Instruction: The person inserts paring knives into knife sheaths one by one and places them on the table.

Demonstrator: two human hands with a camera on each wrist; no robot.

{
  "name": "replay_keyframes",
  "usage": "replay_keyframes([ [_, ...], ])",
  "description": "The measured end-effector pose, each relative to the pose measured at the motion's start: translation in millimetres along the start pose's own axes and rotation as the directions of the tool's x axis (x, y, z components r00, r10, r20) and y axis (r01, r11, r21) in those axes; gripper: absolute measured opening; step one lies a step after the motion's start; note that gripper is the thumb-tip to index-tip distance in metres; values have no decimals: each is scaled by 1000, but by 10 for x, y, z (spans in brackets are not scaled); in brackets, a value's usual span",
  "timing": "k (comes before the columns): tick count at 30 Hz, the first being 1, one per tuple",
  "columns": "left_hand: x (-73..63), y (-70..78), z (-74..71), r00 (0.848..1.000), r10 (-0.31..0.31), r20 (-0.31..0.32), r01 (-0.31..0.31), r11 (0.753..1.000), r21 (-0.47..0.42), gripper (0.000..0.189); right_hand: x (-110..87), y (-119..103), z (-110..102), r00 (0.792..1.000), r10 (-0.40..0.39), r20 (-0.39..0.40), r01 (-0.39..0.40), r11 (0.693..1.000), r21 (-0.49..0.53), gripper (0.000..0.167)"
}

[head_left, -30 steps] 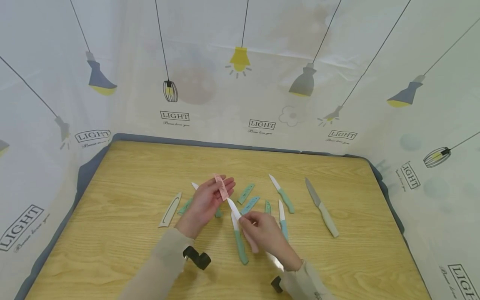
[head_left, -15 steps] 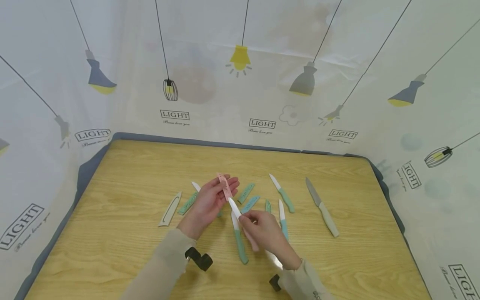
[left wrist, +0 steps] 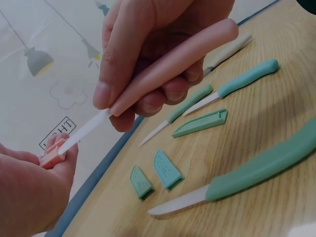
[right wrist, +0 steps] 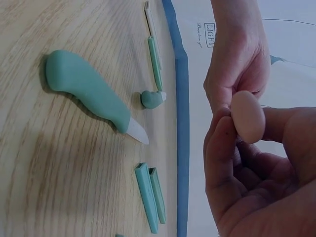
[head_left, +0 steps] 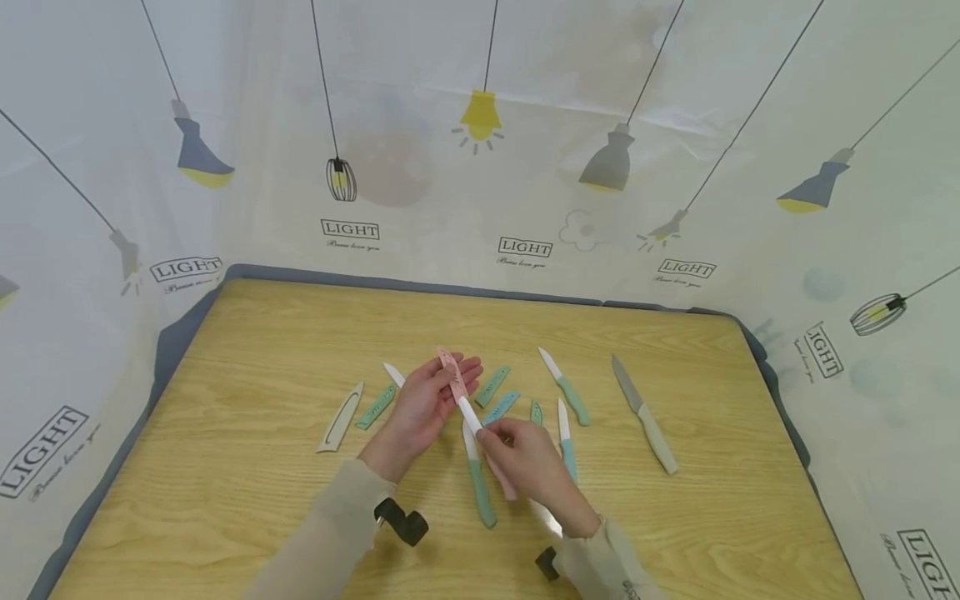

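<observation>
Head view, mid-frame: left hand (head_left: 420,408) pinches slim pink plastic sheath (head_left: 453,375); right hand (head_left: 531,460) grips pink-handled, white-bladed knife (head_left: 471,416), tip at sheath's mouth. Sheath shifted slightly right since a moment ago; sheathing seems barely begun.

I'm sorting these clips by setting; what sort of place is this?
Probably a staged recording booth: a wooden table, lamp-printed sheeting on three sides, and black wrist-worn devices.
</observation>
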State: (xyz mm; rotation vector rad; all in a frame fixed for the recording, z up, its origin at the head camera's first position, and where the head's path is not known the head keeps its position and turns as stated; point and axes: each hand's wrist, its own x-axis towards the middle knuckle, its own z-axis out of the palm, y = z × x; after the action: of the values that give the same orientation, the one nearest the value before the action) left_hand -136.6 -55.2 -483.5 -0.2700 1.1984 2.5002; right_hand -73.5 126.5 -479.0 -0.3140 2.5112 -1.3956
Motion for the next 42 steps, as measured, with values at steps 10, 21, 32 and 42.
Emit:
replay_keyframes([
  [10,-23,10,42,1000,15,-3,-15,1000,24,45,36,-32,18,1000,11,-18,-11,1000,2,28],
  [21,-34,-37,68,1000,5,13,-6,999,49,45,81,-65,32,999,19,-28,-19,999,35,30],
  [32,-48,-4,98,999,41,13,-42,997,70,39,39,34,74,999,-10,-46,12,999,36,36],
  [42,-34,-31,98,999,36,17,-37,995,92,39,-10,43,71,998,8,-56,-4,997,78,35],
])
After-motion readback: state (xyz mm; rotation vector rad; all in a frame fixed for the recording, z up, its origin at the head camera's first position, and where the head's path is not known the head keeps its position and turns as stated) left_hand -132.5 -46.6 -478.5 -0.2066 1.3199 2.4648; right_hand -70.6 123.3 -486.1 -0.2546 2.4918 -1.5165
